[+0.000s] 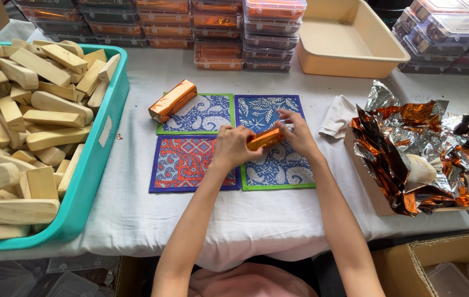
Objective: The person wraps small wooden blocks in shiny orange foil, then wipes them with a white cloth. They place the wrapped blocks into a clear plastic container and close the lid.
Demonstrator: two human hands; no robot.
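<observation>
Where the teal bin (pixel 94 165) of bare wooden blocks (pixel 25 115) fills the left of the counter (pixel 135 214), one finished foil-wrapped block (pixel 173 100) lies on the patterned mats (pixel 190 165). Over those mats the left hand (pixel 233 146) and right hand (pixel 299 133) both pinch a small orange-foil block (pixel 264 139) at its ends. It looks light and stiff, its foil slippery and easily creased, so the ends seem best. Loose foil sheets (pixel 410 148) lie heaped on the right.
</observation>
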